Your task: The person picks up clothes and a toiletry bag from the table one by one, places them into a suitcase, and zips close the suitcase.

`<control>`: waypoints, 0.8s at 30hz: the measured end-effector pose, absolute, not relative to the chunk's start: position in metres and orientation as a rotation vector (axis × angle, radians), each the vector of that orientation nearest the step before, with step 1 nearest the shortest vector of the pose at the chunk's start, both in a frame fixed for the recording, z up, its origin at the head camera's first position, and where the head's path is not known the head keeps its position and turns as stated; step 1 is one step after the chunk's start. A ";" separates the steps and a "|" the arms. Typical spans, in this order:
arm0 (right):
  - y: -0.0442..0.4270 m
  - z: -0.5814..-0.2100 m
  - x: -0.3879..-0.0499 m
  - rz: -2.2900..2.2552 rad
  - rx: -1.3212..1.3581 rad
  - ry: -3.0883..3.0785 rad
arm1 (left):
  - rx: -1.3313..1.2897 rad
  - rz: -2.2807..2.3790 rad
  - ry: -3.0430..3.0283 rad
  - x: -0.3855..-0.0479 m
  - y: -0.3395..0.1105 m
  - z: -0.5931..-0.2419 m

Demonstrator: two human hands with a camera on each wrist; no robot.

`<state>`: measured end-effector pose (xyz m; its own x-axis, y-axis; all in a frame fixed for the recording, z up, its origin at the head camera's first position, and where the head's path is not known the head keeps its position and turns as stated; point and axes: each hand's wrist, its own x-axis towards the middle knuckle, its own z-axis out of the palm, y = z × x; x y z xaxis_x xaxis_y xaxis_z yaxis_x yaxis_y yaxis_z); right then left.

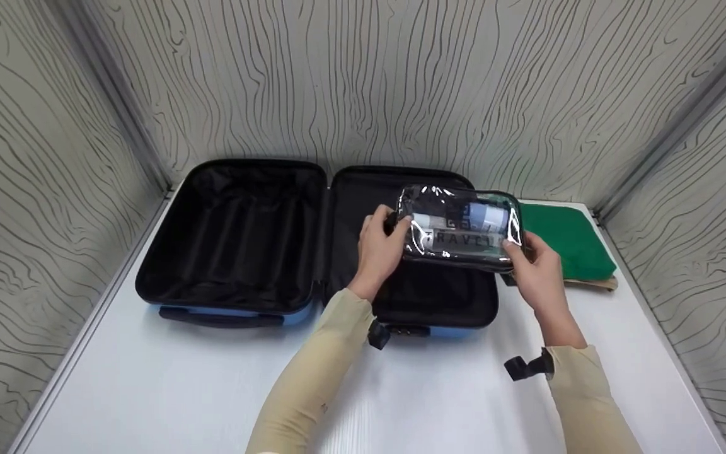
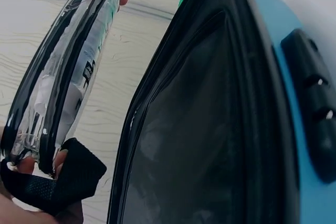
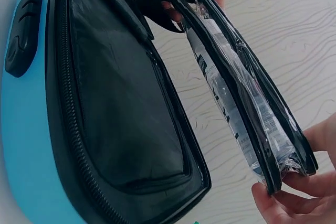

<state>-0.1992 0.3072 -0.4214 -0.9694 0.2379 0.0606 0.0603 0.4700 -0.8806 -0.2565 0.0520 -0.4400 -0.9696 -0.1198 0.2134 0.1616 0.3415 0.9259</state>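
Note:
A clear toiletry bag (image 1: 457,230) with black edging and "TRAVEL" lettering is held above the right half of the open suitcase (image 1: 435,306). Several small bottles show through its plastic. My left hand (image 1: 380,247) grips the bag's left end, where a black strap (image 2: 79,174) loops by the fingers. At the opposite end, my right hand (image 1: 538,272) pinches the bag between thumb and fingers. The right wrist view shows the bag (image 3: 236,93) edge-on, apart from the suitcase panel below it.
The suitcase's left half (image 1: 230,233) has a black lining and a blue shell, with a handle (image 1: 221,317) at its front. On the right, a green cloth item (image 1: 568,243) lies over something tan (image 1: 599,284). Patterned walls (image 1: 394,82) surround the white table (image 1: 167,391).

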 end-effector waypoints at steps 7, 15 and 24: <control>0.298 -0.416 -0.208 1.561 -0.158 -2.522 | -0.024 -1.659 -2.363 -0.264 0.039 -0.431; 0.289 -0.409 -0.222 1.594 -0.043 -2.544 | 0.014 -1.621 -2.360 -0.275 0.019 -0.421; 0.276 -0.401 -0.241 1.596 0.066 -2.548 | 0.032 -1.675 -2.298 -0.290 0.000 -0.409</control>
